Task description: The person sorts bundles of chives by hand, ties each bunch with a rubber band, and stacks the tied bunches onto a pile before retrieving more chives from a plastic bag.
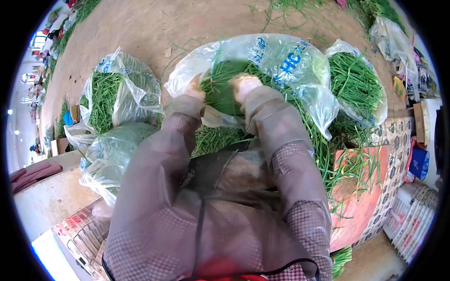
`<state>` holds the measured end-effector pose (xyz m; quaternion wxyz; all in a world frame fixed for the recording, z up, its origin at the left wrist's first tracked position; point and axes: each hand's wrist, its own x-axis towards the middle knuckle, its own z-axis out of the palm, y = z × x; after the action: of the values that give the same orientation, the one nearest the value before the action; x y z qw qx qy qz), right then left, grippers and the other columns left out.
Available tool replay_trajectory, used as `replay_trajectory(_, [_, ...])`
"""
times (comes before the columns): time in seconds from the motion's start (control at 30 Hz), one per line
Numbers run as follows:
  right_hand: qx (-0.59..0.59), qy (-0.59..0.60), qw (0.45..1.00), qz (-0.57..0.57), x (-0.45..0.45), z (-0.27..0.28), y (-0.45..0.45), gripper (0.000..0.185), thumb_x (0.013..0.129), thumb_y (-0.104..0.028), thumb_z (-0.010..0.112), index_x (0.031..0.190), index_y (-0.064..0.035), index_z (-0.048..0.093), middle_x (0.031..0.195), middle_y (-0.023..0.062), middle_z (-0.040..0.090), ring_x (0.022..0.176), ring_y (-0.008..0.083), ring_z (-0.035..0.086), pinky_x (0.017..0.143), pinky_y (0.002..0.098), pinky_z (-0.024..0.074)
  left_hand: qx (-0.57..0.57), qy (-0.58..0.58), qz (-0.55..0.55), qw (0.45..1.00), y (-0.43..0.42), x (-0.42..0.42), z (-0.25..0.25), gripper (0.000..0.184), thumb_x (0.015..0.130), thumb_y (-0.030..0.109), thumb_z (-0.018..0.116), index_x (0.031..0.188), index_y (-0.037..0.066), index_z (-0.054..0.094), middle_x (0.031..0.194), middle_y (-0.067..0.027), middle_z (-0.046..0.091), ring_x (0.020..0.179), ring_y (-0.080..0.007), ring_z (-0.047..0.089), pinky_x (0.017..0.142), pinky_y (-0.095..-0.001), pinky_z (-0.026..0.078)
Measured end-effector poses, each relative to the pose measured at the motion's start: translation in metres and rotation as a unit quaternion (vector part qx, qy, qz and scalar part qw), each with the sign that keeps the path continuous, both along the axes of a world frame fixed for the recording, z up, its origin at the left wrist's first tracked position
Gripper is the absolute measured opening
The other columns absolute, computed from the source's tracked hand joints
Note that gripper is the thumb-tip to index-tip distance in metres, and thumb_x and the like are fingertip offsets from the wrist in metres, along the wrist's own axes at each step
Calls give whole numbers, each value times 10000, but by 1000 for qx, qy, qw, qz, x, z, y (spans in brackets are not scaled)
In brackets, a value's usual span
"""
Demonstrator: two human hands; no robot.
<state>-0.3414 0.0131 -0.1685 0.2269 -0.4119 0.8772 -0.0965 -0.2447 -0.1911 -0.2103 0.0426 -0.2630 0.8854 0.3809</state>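
In the head view a large clear plastic bag [289, 80] with blue print lies open in front of me. Long, thin green stalks [227, 72], chive-like, fill its mouth. My left hand [196, 89] is at the near left side of the opening, against the stalks and close to the bag's edge. Over the stalks to the right is my right hand [244, 85], smeared by motion. The fingers of both hands are too blurred to show what they grip, if anything. More loose stalks [215, 140] lie below the bag, nearest my lap.
Left stands another clear bag of greens [104, 96], with a further clear bag [115, 145] nearer me. An open bag of greens [358, 84] sits at right. Stalks litter a reddish board [358, 196]. Crates [412, 215] stand lower right. Scattered stalks lie on the brown floor [140, 28].
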Motion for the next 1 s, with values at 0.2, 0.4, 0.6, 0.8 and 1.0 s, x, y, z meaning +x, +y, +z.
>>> replay_trajectory(0.2, [-9,108,994,12,49,-59,-27,788,800,-282,607,1470,-116,228,1414,93,405,1347,297,333,1082,469,258,-133,-30,-31,990,-25,23,8,571,799,41,501,1357,160,482,1312,-202,520,1271,-330,453,1060,-371,351])
replay_trajectory(0.4, [223,-19,975,-4,70,-87,-43,525,911,-199,481,1411,-75,373,1336,102,514,1242,261,469,984,438,329,-132,120,-139,974,-25,50,-25,387,773,57,527,1142,112,629,1146,-184,619,1107,-344,568,971,-397,428])
replay_trajectory(0.6, [265,-58,962,34,79,-71,-39,357,936,-215,468,1268,-141,578,1282,73,569,1206,237,530,886,410,407,-87,-19,-138,986,15,37,-2,281,774,171,556,1026,111,665,1027,-181,658,960,-356,617,896,-411,456])
replay_trajectory(0.8, [274,-96,954,-69,90,-73,-43,271,922,-216,512,1121,-150,684,1180,34,635,1183,214,542,807,391,453,-165,-346,-205,901,35,19,47,443,840,425,553,1167,134,623,1152,-166,633,1072,-310,605,900,-408,456])
replay_trajectory(1.0, [272,-108,951,-101,85,-55,-39,289,916,-203,534,1175,-162,656,1199,8,626,1185,236,538,814,390,473,-239,-355,-312,849,41,12,53,483,862,498,499,1193,171,627,1183,-91,635,1091,-271,604,920,-385,457])
